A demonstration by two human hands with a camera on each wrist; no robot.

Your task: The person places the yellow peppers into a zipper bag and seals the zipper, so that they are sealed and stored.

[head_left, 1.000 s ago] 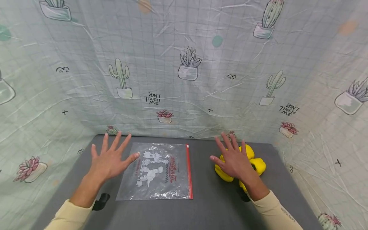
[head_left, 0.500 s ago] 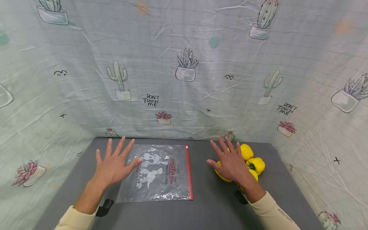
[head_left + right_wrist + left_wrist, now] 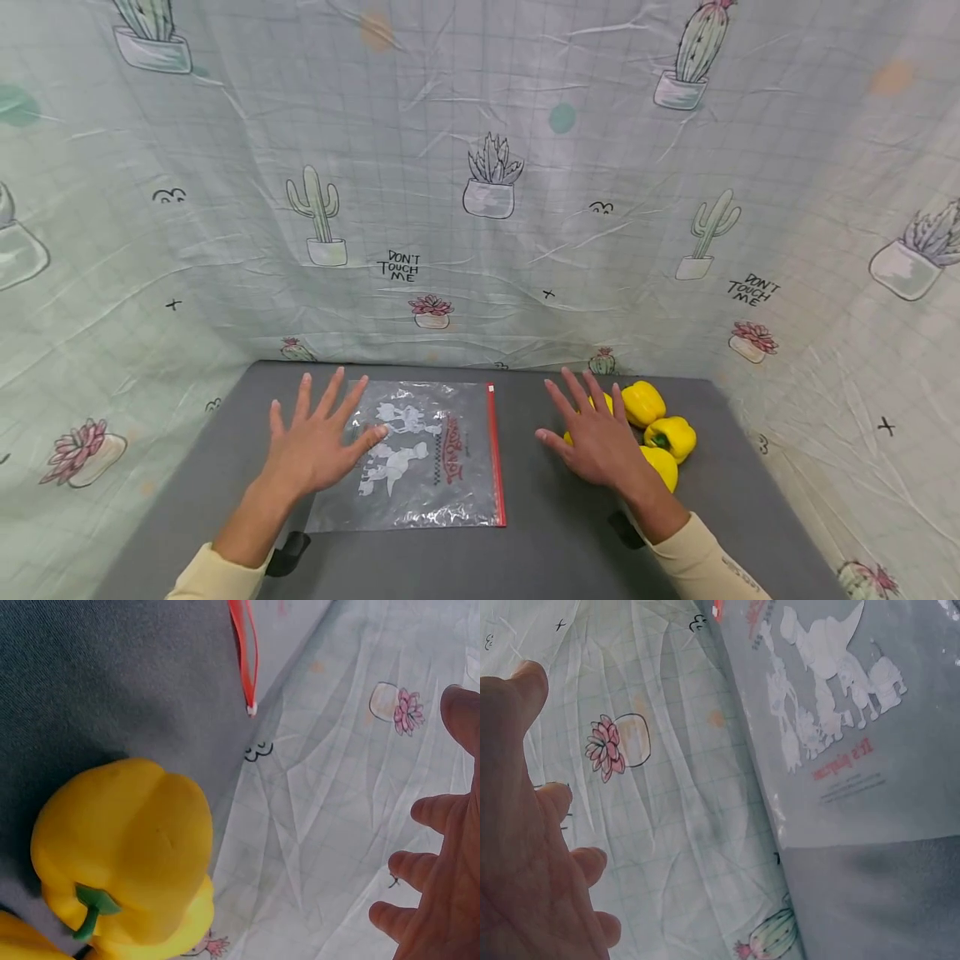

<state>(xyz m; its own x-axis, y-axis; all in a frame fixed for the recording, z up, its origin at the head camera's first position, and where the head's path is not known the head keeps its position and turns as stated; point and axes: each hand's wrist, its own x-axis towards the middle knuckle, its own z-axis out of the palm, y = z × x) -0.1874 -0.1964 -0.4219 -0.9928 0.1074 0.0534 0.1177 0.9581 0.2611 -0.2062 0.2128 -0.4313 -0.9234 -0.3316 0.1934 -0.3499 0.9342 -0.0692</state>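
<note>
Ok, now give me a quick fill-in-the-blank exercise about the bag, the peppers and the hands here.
1. The clear bag has a ____ strip along one edge.
2. The peppers are ____ in colour.
3. In the head view, the hand partly covering the peppers is the person's ____ one.
4. With its fingers spread, the left hand is holding ____.

Missing words: red; yellow; right; nothing.

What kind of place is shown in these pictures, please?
Probably a small screened-off work booth, though the wider room is not visible. A cactus-printed cloth hangs behind and at both sides of a grey table, where a clear bag and yellow peppers lie.
</note>
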